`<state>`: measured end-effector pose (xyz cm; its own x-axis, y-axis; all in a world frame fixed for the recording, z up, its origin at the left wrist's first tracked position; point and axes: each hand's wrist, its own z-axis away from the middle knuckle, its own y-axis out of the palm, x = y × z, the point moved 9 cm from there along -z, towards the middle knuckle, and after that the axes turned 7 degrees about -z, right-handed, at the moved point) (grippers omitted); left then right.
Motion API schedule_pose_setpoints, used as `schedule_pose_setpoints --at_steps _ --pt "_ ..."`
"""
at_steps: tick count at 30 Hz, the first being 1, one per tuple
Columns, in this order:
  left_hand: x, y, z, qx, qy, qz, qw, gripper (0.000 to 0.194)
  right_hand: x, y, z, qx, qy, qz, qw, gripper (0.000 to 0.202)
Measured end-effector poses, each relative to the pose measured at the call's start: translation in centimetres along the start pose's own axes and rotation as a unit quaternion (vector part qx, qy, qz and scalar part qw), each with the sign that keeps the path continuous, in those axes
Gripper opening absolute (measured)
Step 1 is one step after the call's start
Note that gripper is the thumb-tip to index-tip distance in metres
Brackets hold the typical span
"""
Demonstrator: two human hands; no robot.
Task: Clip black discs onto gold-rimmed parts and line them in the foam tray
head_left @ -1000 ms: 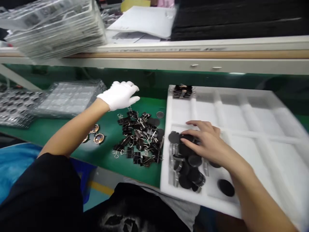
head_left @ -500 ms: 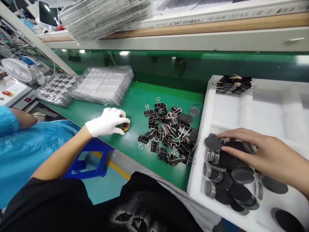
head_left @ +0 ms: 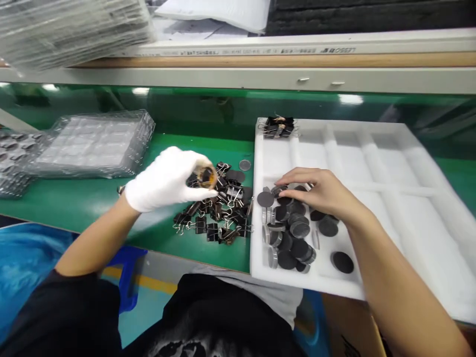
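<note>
My left hand (head_left: 167, 181), in a white glove, is closed around a small round part (head_left: 207, 177) with an open, ring-like face and orange and dark material inside. It holds the part above the heap of black binder clips (head_left: 223, 213). My bare right hand (head_left: 316, 191) reaches into the left end of the white foam tray (head_left: 375, 208). Its thumb and fingertips close on a dark disc (head_left: 279, 190) at the top of a pile of black-faced discs with clear rims (head_left: 299, 228). Another flat black disc (head_left: 266, 199) lies just left of the fingertips.
Bundled binder clips (head_left: 278, 127) sit on the tray's far left corner. Clear plastic trays (head_left: 92, 144) are stacked on the green table (head_left: 163, 228) at left. A thin clear disc (head_left: 244, 165) lies beside the foam tray. A shelf edge (head_left: 223, 77) runs across the back.
My left hand has lifted the round part off the table and carried it right, over the clips. My right hand stays at the disc pile, fingertips closer together. The view has swung right.
</note>
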<state>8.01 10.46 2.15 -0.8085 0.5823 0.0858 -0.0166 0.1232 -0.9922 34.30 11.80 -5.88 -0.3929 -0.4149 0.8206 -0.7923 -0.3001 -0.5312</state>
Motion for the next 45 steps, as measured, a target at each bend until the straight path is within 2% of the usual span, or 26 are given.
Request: schedule_pose_setpoints --at_steps 3,6,8,11,14,18,20,23,26,29,31,33,35,37,40,42,45 --pt "-5.3 -0.1 -3.6 -0.02 0.084 -0.049 0.995 0.052 -0.5 -0.9 0.6 -0.021 0.037 -0.021 0.999 0.02" --pt "-8.6 0.6 -6.2 -0.046 0.14 -0.103 0.984 0.049 -0.7 -1.4 1.2 -0.024 0.055 -0.034 0.998 0.018" --pt "-9.7 1.1 -7.1 -0.056 0.158 -0.113 0.979 0.048 -0.3 -2.2 1.4 -0.068 0.039 -0.054 0.995 0.017" --pt "-10.4 1.4 -7.7 -0.097 0.164 -0.121 0.974 0.041 0.2 -3.1 1.7 -0.156 0.032 -0.146 0.976 0.016" --pt "-11.1 1.1 -7.5 -0.154 0.172 -0.145 0.962 0.036 0.6 -2.4 1.7 -0.198 0.048 -0.221 0.954 0.019" --pt "-12.1 0.9 -7.1 -0.189 0.203 -0.131 0.952 0.04 1.6 -1.1 1.8 -0.237 0.067 -0.188 0.951 0.029" --pt "-12.1 0.9 -7.1 -0.185 0.207 -0.11 0.954 0.042 1.8 -0.3 1.8 -0.228 0.075 -0.177 0.954 0.031" --pt "-11.5 1.2 -7.4 -0.15 0.193 -0.045 0.969 0.046 1.8 0.6 1.6 -0.204 0.072 -0.194 0.957 0.021" --pt "-9.9 1.8 -7.8 -0.091 0.141 0.115 0.979 0.057 1.5 0.3 1.8 -0.227 0.068 -0.218 0.947 0.017" --pt "-9.0 2.8 -8.0 -0.026 0.086 0.267 0.96 0.043 1.7 0.5 1.6 -0.202 0.068 -0.225 0.951 0.018" --pt "-8.9 2.9 -8.0 -0.008 0.074 0.297 0.952 0.036 2.1 0.9 1.5 -0.164 0.06 -0.23 0.958 0.022" --pt "-8.8 2.6 -7.9 0.006 0.087 0.293 0.952 0.039 2.2 1.2 1.5 -0.138 0.062 -0.235 0.96 0.025" --pt "-8.4 2.3 -7.8 0.04 0.105 0.267 0.957 0.036 1.7 1.1 1.7 -0.14 0.08 -0.243 0.956 0.023" --pt "-7.3 2.3 -7.5 0.088 0.115 0.207 0.968 0.03 1.0 0.7 2.0 -0.161 0.103 -0.263 0.946 0.023" --pt "-5.1 3.0 -6.9 0.138 0.106 0.076 0.982 0.033 0.3 0.0 2.2 -0.182 0.113 -0.318 0.923 0.025" --pt "-4.2 3.9 -6.5 0.148 0.099 0.002 0.984 0.039 0.1 0.0 2.1 -0.179 0.118 -0.348 0.913 0.026" --pt "-4.8 5.0 -6.2 0.124 0.116 -0.074 0.983 0.043 0.0 0.0 1.9 -0.177 0.127 -0.356 0.909 0.029"
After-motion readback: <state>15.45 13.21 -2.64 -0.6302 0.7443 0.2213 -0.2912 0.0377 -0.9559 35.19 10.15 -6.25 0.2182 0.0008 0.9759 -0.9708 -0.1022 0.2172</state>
